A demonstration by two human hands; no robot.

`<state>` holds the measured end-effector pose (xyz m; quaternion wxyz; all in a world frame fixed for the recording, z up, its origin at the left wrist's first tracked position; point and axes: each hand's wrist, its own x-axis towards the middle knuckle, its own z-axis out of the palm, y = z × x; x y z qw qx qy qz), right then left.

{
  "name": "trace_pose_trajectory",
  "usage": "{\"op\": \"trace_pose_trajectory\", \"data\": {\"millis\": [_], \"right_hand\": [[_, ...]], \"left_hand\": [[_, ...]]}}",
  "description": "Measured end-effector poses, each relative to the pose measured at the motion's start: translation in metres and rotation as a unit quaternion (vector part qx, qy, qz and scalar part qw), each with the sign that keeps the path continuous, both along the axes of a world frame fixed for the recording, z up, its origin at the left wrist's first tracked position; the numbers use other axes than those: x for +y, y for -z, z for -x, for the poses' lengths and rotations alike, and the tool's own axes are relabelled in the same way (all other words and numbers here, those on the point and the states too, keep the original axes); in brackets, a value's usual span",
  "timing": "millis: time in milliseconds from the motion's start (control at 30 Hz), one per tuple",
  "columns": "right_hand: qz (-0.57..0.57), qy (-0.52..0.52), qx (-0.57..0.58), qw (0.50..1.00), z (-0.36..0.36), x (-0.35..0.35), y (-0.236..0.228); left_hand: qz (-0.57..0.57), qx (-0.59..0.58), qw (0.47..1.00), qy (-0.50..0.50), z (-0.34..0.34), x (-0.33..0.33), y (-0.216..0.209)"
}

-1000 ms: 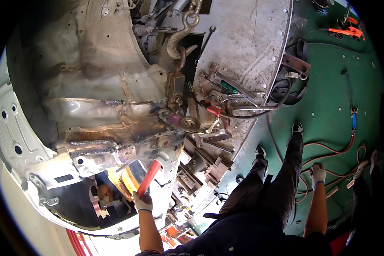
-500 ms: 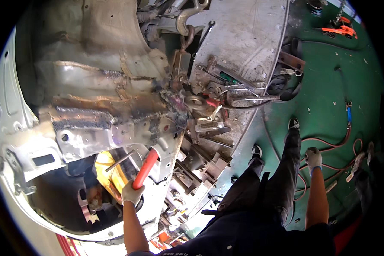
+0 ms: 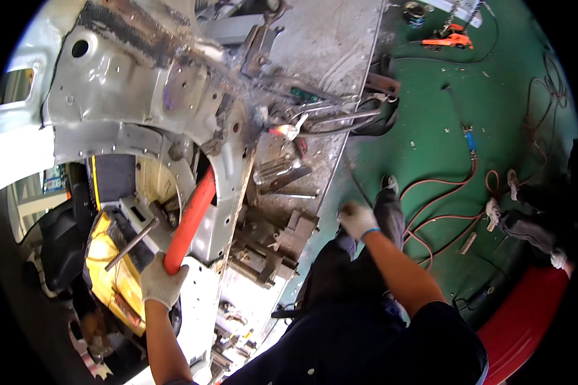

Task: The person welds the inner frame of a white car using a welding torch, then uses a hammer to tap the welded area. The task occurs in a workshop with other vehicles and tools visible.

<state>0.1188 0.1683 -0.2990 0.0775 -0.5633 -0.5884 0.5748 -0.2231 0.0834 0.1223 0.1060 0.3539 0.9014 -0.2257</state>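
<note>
My left hand (image 3: 162,280), in a pale knit glove, is closed round the lower end of a thick red tube (image 3: 196,208). The tube's far end passes up behind the edge of an opening in a bare metal car body (image 3: 115,96). Beside my left hand a thin metal rod (image 3: 131,244) slants over a yellow panel (image 3: 106,256) inside the body. My right hand (image 3: 358,220), gloved too, hangs in front of my legs with its fingers curled in and nothing visible in them; it is slightly blurred.
A metal bench (image 3: 327,38) beside the body carries wrenches (image 3: 340,119), clamps and steel blocks (image 3: 295,234). Red hoses (image 3: 440,183) and a torch with a blue handle (image 3: 470,141) lie on the green floor. Another person's leg (image 3: 526,228) and a red panel (image 3: 526,327) are at right.
My view has shifted toward the car opening and closer to it. My right hand has swung left, from beside my leg to in front of it. My left hand keeps hold of the red tube.
</note>
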Motion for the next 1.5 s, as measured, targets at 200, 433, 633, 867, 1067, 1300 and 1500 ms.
{"op": "trace_pose_trajectory", "data": {"millis": [200,433,633,867,1067,1300,1500], "right_hand": [[-0.255,-0.284,-0.024,0.924,0.067,-0.003,0.057],[-0.064,-0.064,-0.085,0.992,0.039,0.093,0.037],[-0.323,-0.031,-0.247,0.913,0.025,0.273,0.052],[-0.128,-0.339,-0.269,0.893,0.029,0.354,0.065],[-0.220,-0.261,-0.174,0.924,0.029,0.310,0.008],[0.047,0.133,0.060,0.988,0.008,0.187,0.004],[0.269,0.251,0.405,0.837,0.017,0.104,-0.069]], "left_hand": [[-0.004,0.006,1.000,0.011,0.003,0.000,0.001],[-0.012,0.023,0.999,-0.029,-0.002,-0.004,0.009],[0.000,0.051,0.998,-0.022,-0.002,0.000,0.013],[0.049,0.065,0.996,-0.045,0.007,-0.002,0.014],[0.036,0.051,0.997,-0.039,0.008,-0.002,0.017],[-0.010,-0.022,0.998,-0.056,0.015,-0.004,0.016],[-0.077,-0.034,0.993,-0.084,0.031,-0.073,0.017]]}}
